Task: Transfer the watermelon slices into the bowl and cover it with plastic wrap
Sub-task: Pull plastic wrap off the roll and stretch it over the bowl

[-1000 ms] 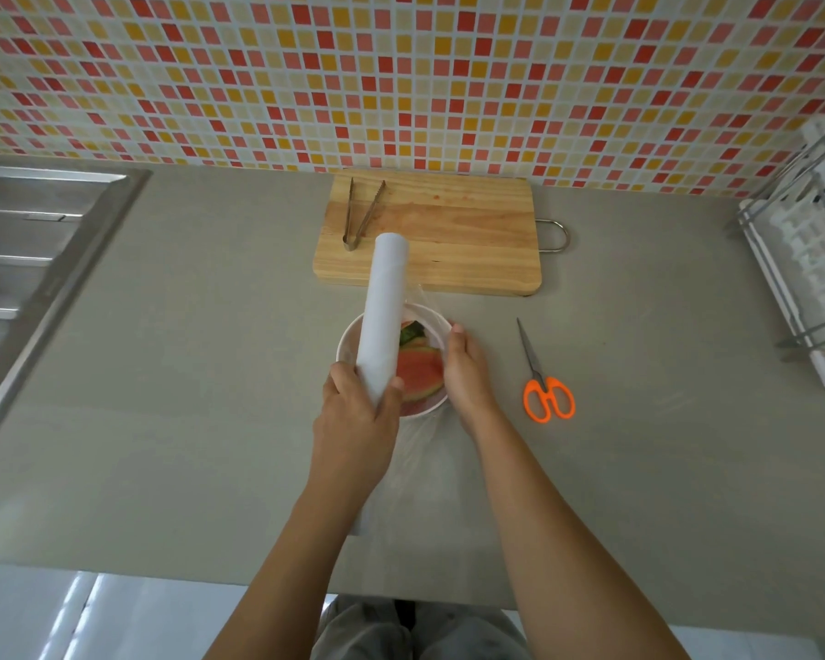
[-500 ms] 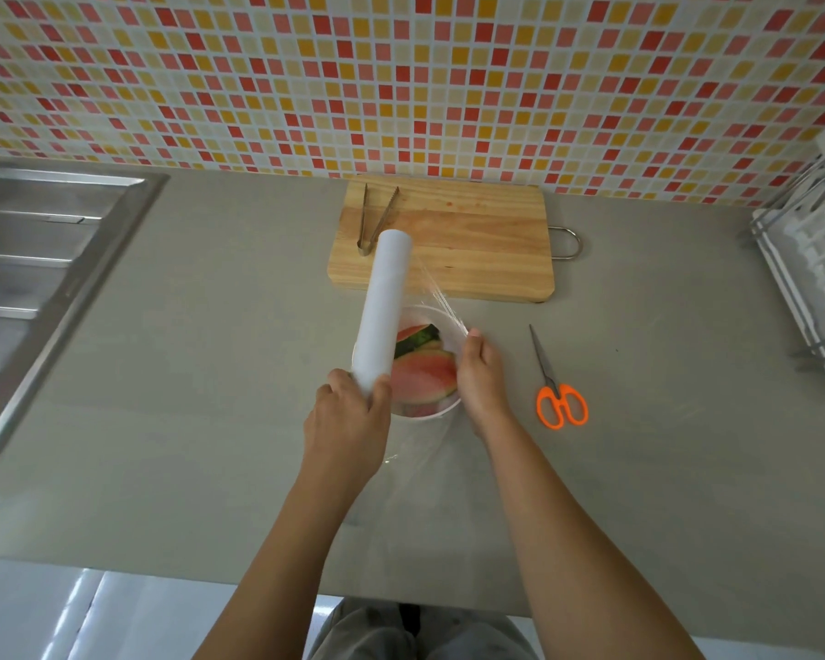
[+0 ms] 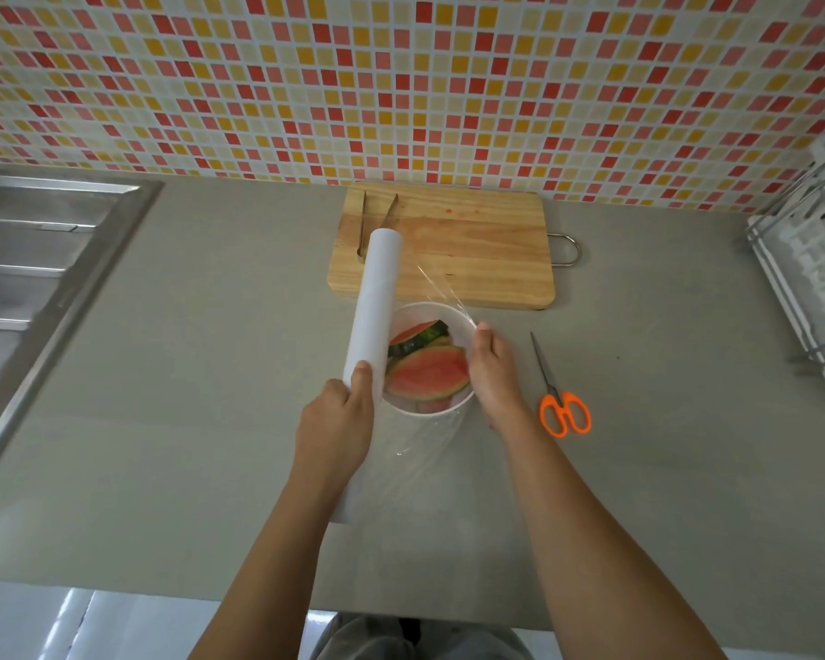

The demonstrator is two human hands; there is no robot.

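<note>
Several red, green-rinded watermelon slices (image 3: 427,373) lie in the round white bowl (image 3: 417,311) on the grey desk (image 3: 210,373), beneath a clear sheet of plastic wrap (image 3: 415,450). That thin film could bunch or cling to itself — an uneven pull would do it. Just left of the bowl the left hand (image 3: 337,421) grips the white wrap roll (image 3: 375,302); the right hand (image 3: 494,373) pinches the film's edge at the right rim — orange-handled scissors (image 3: 563,402) lie beyond.

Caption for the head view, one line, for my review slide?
Left hand grips the plastic wrap roll while right hand pinches the film at the bowl of watermelon slices.
</note>
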